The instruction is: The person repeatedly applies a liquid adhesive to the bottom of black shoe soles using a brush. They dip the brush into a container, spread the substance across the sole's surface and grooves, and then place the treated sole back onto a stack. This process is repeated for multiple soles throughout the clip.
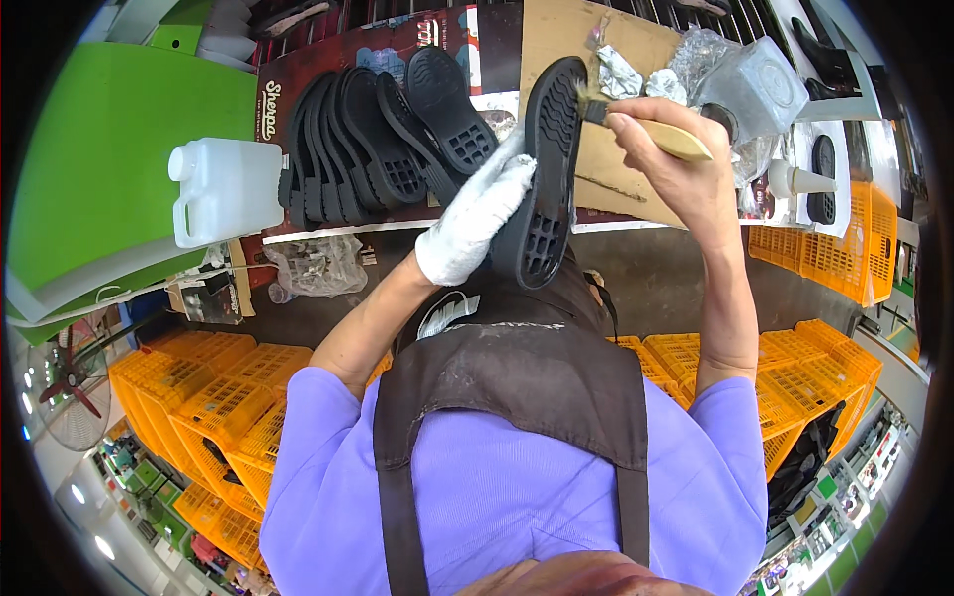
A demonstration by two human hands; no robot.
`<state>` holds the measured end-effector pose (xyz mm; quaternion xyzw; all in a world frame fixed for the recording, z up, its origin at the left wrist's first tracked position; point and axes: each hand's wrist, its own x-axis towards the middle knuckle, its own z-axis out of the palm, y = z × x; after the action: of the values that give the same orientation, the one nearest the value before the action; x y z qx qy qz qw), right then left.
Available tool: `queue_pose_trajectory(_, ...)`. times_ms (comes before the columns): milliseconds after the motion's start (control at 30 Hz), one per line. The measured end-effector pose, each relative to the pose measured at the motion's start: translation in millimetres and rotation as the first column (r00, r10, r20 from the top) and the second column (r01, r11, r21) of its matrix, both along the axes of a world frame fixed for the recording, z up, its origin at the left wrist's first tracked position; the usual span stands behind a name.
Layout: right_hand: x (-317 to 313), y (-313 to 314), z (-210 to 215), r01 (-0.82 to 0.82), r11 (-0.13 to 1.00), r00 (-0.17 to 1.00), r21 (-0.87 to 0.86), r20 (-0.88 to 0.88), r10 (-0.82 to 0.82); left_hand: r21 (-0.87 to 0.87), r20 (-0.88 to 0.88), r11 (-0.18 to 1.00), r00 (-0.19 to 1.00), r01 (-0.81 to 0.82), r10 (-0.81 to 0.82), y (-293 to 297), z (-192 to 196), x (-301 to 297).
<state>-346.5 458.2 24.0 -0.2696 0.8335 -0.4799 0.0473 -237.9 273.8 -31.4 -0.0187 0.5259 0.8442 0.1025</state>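
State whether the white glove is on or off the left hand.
On: the white glove covers the left hand down to the wrist; the right hand is bare.

The long black shoe sole (553, 159) was up, tilted, tread showing: wavy ridges (557, 104) at the far end, a grid of square pockets (545, 243) at the near one! In from its right slanted the flat brush with the pale wooden handle (668, 139), bristles (586, 95) right at the sole's edge.

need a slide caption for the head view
Gloved left hand holds a black sole; bare right hand holds a brush at its edge.
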Motion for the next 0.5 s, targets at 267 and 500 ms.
queue_pose_trajectory(267, 2.1, -5.8, 3.9, -0.271, 0.96, 0.915, 0.065, -0.292, 0.278, 0.438, 0.112, 0.896, 0.993, -0.069, 0.022, -13.0, -5.0, -1.6)
queue_pose_trajectory(500, 20.8, -12.3, 10.8, -0.644, 0.726, 0.754, -0.242, -0.044, 0.655, 0.447, 0.248, 0.881, 0.968, -0.158, 0.048, -19.7, -13.0, -3.2)
